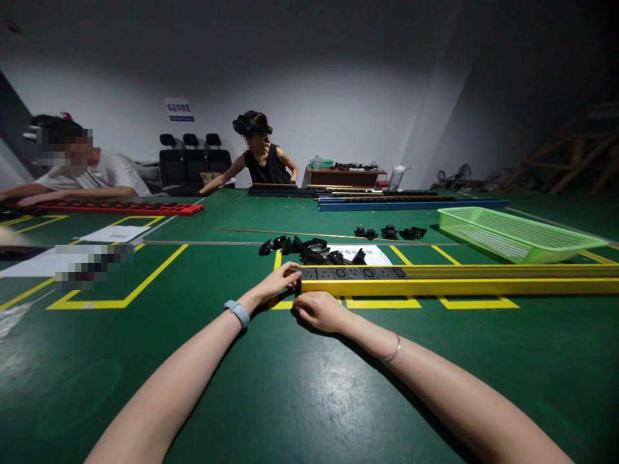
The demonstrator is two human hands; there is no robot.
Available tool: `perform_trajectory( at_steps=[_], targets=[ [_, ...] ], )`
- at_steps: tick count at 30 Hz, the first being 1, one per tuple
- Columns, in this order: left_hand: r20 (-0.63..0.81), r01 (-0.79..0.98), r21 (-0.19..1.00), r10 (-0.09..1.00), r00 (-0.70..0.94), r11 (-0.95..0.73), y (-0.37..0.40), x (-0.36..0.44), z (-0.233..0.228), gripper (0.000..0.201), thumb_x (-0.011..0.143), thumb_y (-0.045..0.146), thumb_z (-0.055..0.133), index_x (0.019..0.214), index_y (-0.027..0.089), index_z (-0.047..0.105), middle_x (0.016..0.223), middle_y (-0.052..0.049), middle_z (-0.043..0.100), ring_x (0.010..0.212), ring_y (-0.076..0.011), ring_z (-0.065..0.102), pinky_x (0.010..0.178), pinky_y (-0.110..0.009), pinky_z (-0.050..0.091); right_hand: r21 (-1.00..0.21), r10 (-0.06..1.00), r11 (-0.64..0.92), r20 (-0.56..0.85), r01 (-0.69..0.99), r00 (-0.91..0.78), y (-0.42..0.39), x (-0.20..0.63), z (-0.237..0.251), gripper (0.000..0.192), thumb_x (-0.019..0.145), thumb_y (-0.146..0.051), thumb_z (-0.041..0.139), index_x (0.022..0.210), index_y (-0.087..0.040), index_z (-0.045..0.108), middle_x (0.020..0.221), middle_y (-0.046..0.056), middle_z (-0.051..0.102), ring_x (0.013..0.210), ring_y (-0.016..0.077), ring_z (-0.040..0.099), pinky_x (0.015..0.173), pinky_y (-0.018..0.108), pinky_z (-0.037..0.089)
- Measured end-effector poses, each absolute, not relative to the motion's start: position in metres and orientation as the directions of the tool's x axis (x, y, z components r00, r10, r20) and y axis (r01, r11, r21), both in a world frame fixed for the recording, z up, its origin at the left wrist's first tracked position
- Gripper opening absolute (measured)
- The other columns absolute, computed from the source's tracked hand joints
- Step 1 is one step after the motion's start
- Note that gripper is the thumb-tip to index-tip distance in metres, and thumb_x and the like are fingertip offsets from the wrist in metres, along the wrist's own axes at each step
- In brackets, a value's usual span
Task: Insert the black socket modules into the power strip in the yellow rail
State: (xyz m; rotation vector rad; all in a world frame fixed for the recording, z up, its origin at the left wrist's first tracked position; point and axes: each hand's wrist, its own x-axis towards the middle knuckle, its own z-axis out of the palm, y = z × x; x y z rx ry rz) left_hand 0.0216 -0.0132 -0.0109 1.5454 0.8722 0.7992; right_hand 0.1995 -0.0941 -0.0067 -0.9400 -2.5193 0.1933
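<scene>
Green surface (pixel 242 399): extending to every hour of the dial; marked with yellow tape outlines (pixel 382 303), presumably to fix work positions.
Yellow rail (pixel 464 287): laid lengthwise on the surface; left end taken as dial centre, 12 o'clock straight ahead; running toward 3 o'clock and out of view; channel facing up, probably for access from above.
Blue rail (pixel 411 205): lying at 2 o'clock, well apart from the yellow rail; apparently set back to free the near side.
Green basket (pixel 527 252): standing just short of 3 o'clock, beyond the yellow rail; likely placed there to leave the near edge unobstructed.
Right hand (pixel 320 311): at 5 o'clock, loosely curled just beside the near wall of the yellow rail; possibly bracing; cannot tell of any item inside the curl.
Left hand (pixel 279 282): at 9 o'clock, partly closed, fingers bent over the yellow rail's end; apparently steadying or pressing there; exact grip hidden.
Socket modules (pixel 355 273): seated in a row inside the channel, from dial centre toward 3 o'clock; apparently packed from the left end.
Loose black parts (pixel 314 245): heaped around 12 to 1 o'clock, near both hands; presumably for short reach.
</scene>
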Motion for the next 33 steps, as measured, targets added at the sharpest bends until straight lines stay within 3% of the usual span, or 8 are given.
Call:
perform_trajectory(
  at_steps=[21, 27, 31, 33],
  targets=[
    [0.073, 0.147, 0.976, 0.88, 0.469, -0.16, -0.009, 0.025, -0.016, 0.044, 0.079, 0.05, 0.062, 0.107, 0.018, 0.05, 0.076, 0.0, 0.058, 0.065, -0.0096, 0.055, 0.061, -0.023, 0.043, -0.227, 0.583, 0.806, 0.463, 0.546, -0.668, -0.091, 0.2, -0.015, 0.014, 0.085, -0.017, 0.052, 0.093, -0.019, 0.063, 0.081, 0.004, 0.069, 0.07, 0.0149, 0.062, 0.066, 0.023, 0.043],
    [0.071, 0.143, 0.978, 0.883, 0.464, -0.154, -0.01, 0.026, -0.016, 0.042, 0.081, 0.049, 0.059, 0.108, 0.018, 0.051, 0.077, 0.0, 0.057, 0.066, -0.0098, 0.055, 0.062, -0.023, 0.043, -0.123, 0.496, 0.834, 0.594, 0.537, -0.633, -0.09, 0.202, -0.013, 0.014, 0.085, -0.017, 0.052, 0.094, -0.018, 0.062, 0.081, 0.006, 0.064, 0.076, 0.0175, 0.058, 0.07, 0.028, 0.045],
    [0.054, 0.099, 0.988, 0.865, 0.499, -0.119, -0.011, 0.016, -0.011, 0.039, 0.082, 0.04, 0.06, 0.115, 0.02, 0.054, 0.102, -0.006, 0.061, 0.089, -0.0147, 0.059, 0.078, -0.028, 0.046, -0.081, 0.49, 0.768, 0.712, 0.635, -0.502, -0.091, 0.203, -0.003, 0.024, 0.086, -0.018, 0.05, 0.108, -0.018, 0.06, 0.099, 0.01, 0.063, 0.093, 0.0221, 0.056, 0.082, 0.037, 0.047],
    [0.077, 0.045, 0.991, 0.803, 0.591, -0.128, -0.011, 0.009, -0.007, 0.051, 0.073, 0.026, 0.068, 0.122, 0.021, 0.053, 0.122, -0.008, 0.057, 0.111, -0.0191, 0.055, 0.096, -0.033, 0.041, -0.081, 0.503, 0.738, 0.728, 0.67, -0.466, -0.09, 0.202, 0.001, 0.038, 0.086, -0.019, 0.05, 0.124, -0.018, 0.052, 0.119, 0.013, 0.059, 0.11, 0.0247, 0.051, 0.094, 0.042, 0.044]
  ],
)
